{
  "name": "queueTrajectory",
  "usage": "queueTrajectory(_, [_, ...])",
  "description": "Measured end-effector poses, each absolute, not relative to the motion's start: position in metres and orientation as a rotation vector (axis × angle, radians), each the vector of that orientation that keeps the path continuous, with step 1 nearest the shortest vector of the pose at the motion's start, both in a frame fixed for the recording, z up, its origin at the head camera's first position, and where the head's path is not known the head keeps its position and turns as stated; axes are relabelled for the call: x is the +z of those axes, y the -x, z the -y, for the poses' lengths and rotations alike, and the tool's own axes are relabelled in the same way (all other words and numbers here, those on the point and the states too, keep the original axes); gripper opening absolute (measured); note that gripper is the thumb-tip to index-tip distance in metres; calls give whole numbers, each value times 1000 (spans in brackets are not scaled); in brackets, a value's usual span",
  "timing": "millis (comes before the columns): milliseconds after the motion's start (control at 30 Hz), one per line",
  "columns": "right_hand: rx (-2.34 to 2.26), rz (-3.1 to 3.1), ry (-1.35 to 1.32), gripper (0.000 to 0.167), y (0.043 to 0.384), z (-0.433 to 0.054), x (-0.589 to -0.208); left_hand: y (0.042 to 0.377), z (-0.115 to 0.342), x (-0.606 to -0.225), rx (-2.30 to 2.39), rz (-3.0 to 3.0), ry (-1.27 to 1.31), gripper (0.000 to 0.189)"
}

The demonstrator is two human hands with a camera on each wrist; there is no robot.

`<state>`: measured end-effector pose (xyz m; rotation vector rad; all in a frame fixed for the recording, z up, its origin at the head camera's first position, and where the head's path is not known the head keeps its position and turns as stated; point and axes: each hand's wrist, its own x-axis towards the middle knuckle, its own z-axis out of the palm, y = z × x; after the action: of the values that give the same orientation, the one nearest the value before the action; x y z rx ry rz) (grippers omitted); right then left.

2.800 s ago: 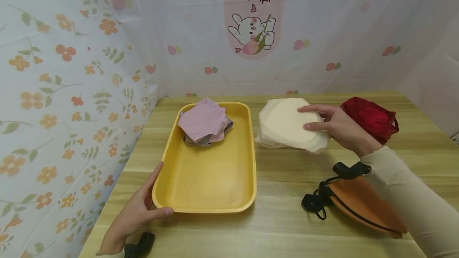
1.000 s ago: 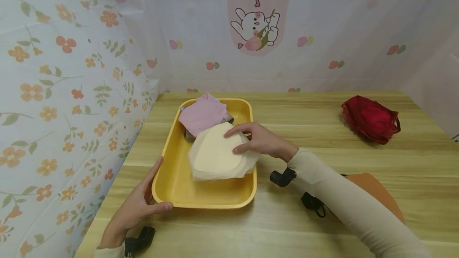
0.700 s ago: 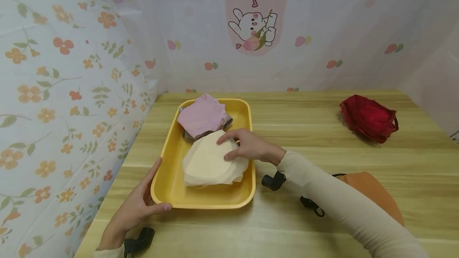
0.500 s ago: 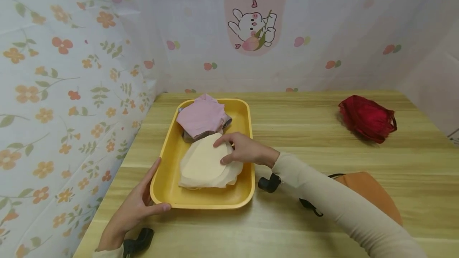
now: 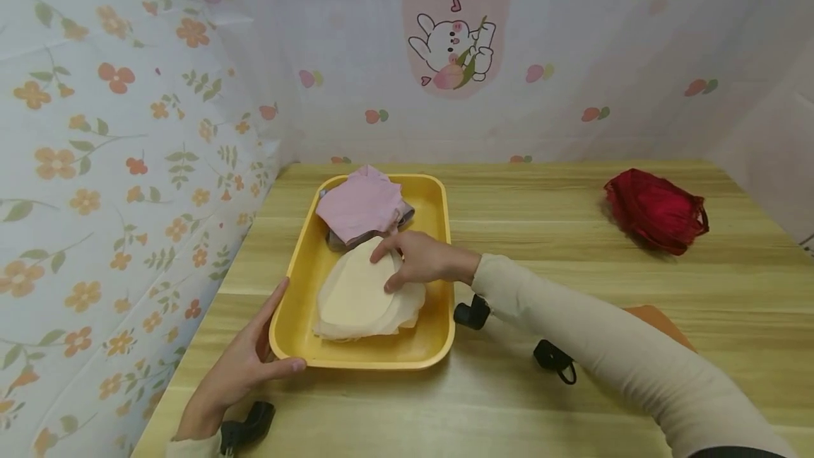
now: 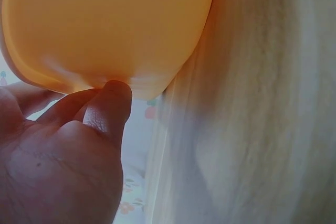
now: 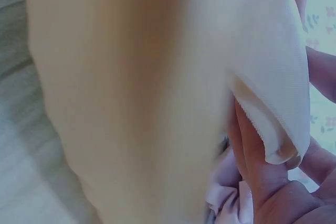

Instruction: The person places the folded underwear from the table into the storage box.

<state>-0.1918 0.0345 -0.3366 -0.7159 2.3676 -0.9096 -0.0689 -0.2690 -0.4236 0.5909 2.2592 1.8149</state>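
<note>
- Flower-printed sheeting (image 5: 356, 55) hangs behind and to the left of a wood-grained table (image 5: 540, 232).
- Across the table, only the head view shows a red bundle (image 5: 655, 212) far right, a partly hidden orange item (image 5: 661, 320) near right and a small black object (image 5: 553, 357).
- At left stands a yellow tray (image 5: 425, 200); a cream cloth (image 5: 356, 295) is in its near half, just beside a lilac cloth (image 5: 359, 205) at the far left.
- Clamped on the tray's near left corner is the left hand (image 5: 244, 362); the left wrist view shows its thumb (image 6: 107, 111) close up against the wall.
- Pinching the cream cloth from the right is the right hand (image 5: 422, 258); the right wrist view reveals a folded edge with fingers (image 7: 257, 156) tucked against it, hidden from the head view.
</note>
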Motion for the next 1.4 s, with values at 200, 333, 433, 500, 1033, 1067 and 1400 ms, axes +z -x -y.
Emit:
queueTrajectory(200, [-891, -2326, 711, 47, 198, -30, -328, 70, 269, -422, 1822, -2244, -605, 110])
queueTrajectory(333, [-902, -2306, 701, 47, 201, -27, -323, 69, 268, -423, 1826, -2226, -598, 110])
queueTrajectory(433, [-907, -2295, 696, 45, 202, -23, -322, 68, 268, -423, 1826, -2229, -581, 110])
queueTrajectory(500, [-895, -2295, 698, 42, 203, -19, -324, 68, 268, -423, 1824, -2234, -575, 110])
queueTrajectory(1033, [-692, -2303, 635, 18, 202, -6, -332, 68, 268, -422, 1838, -2219, -552, 111])
queueTrajectory(1067, [-666, -2320, 651, 17, 202, -6, -332, 68, 268, -422, 1833, -2228, -551, 111])
queueTrajectory(1400, [-537, -2462, 813, 16, 207, -10, -331, 68, 267, -423, 1815, -2255, -552, 111])
